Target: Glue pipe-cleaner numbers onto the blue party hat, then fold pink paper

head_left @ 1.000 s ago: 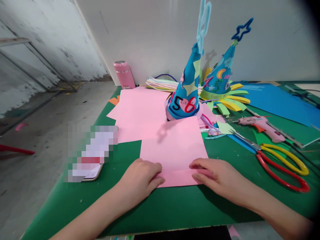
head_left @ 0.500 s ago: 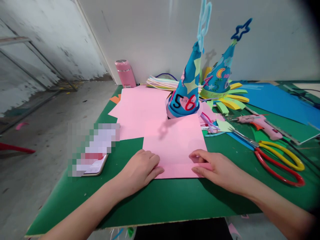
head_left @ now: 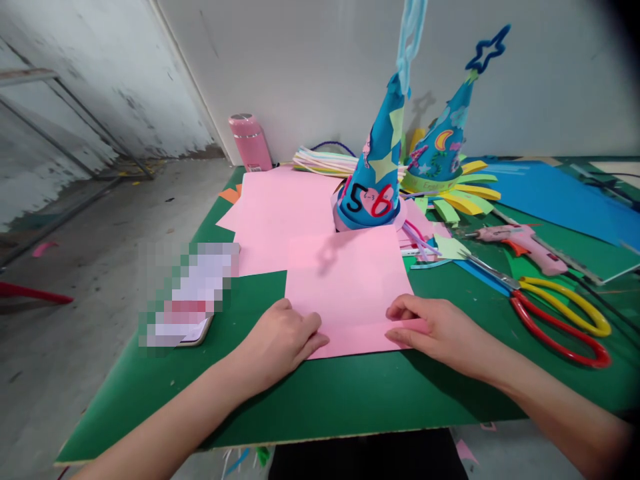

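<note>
A sheet of pink paper (head_left: 350, 287) lies on the green tabletop in front of me, with a crease running across its near part. My left hand (head_left: 287, 333) is closed at the near left corner, its thumb and curled fingers on the sheet. At the near right side, my right hand (head_left: 430, 327) pinches the paper's raised edge between thumb and fingers. Beyond the sheet stands a blue cone hat (head_left: 373, 173) with a 5 and a 6 on it. A larger pink sheet (head_left: 280, 207) lies behind and to the left.
Scissors (head_left: 520, 293) with red and yellow handles and a pink glue gun (head_left: 525, 243) lie to the right. A phone (head_left: 197, 330), partly blurred out, is near the left edge. A second cone hat (head_left: 443, 147) and a pink bottle (head_left: 250, 143) stand at the back.
My right hand has shifted slightly right and still pinches the paper's edge. My left hand stays almost in place. The view has tilted a little.
</note>
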Tool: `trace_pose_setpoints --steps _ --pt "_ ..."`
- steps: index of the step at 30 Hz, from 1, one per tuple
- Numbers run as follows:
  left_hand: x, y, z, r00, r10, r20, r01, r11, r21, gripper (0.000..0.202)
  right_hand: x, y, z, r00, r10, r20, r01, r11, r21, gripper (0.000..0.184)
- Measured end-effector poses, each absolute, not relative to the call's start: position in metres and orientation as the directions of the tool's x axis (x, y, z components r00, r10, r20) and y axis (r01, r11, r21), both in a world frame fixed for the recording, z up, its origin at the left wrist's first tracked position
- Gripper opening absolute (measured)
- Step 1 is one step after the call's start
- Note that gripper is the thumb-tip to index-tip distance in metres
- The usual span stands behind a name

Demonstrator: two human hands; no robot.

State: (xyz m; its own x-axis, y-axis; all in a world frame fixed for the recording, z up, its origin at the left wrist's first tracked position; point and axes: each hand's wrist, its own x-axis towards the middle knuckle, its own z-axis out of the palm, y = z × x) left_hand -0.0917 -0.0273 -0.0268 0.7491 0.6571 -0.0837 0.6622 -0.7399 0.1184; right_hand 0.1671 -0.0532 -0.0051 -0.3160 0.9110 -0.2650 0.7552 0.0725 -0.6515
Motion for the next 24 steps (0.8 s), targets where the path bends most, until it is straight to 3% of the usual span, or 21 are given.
trace_pose_setpoints --steps 17,24 --pt "-0.089 -0.031 -0.024 0.76 0.649 -0.038 0.644 -0.76 -0.087 0.038 0.166 -0.053 -0.005 -0.321 0.915 -0.244 0.752 0.09 -0.653 0.014" --pt "-0.088 -0.032 -0.018 0.735 0.677 -0.035 0.671 -0.734 -0.106 0.037 0.168 -0.052 -0.008 -0.327 0.915 -0.235 0.759 0.106 -0.642 0.014"
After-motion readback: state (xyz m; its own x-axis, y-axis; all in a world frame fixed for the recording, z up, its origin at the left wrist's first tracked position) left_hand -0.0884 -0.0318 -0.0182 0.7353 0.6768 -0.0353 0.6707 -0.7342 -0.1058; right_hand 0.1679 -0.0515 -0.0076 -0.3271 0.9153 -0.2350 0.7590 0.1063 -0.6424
